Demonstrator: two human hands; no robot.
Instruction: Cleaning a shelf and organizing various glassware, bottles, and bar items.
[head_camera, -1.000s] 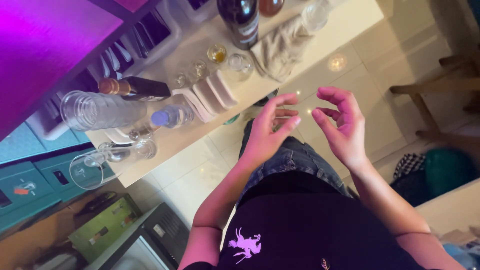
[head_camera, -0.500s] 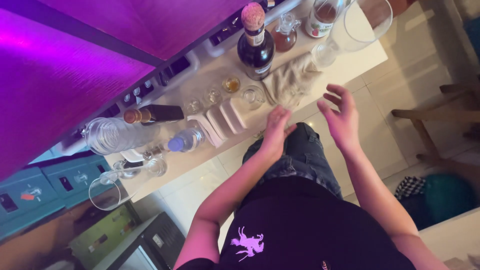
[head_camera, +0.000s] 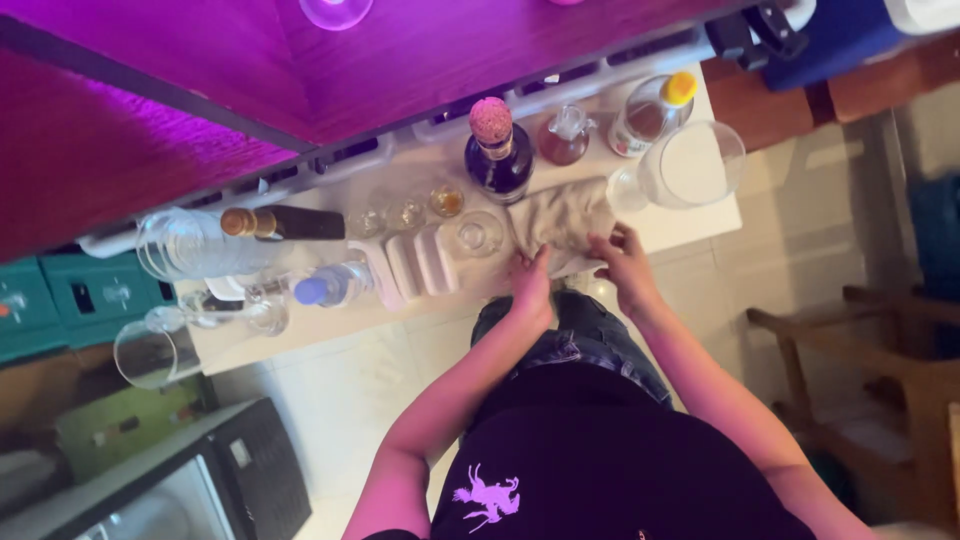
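L hand (head_camera: 530, 285) flat on crumpled beige cloth (head_camera: 560, 215), not gripping. R hand (head_camera: 622, 262) pinches cloth edge. Dark round corked bottle (head_camera: 498, 155) just beside.

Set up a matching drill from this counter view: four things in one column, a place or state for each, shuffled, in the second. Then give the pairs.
Things
1. beige cloth
2. dark bottle
3. large wine glass
4. small plastic bottle

Places or states
A. lying on its side, blue cap
B. upright behind the cloth, round stopper
C. under the left hand and right hand
D. at the counter's right end, beside the cloth

Pairs: 1-C, 2-B, 3-D, 4-A
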